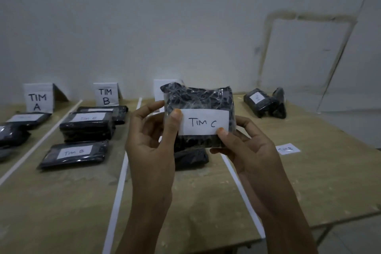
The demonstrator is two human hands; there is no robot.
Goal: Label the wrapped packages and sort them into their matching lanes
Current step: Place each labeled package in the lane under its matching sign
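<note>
Bare tabletop (185, 202) near — packages (74, 153) beyond

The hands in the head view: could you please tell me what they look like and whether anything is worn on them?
The left hand and the right hand are both bare: no gloves, rings, watch or bracelet show. The nails look short. The forearms are bare too, with no sleeve visible down to the lower edge of the picture.

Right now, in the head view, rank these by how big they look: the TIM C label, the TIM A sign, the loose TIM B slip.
1. TIM C label, on the package held nearest the camera, so its true size is unsure.
2. TIM A sign.
3. loose TIM B slip.
</note>
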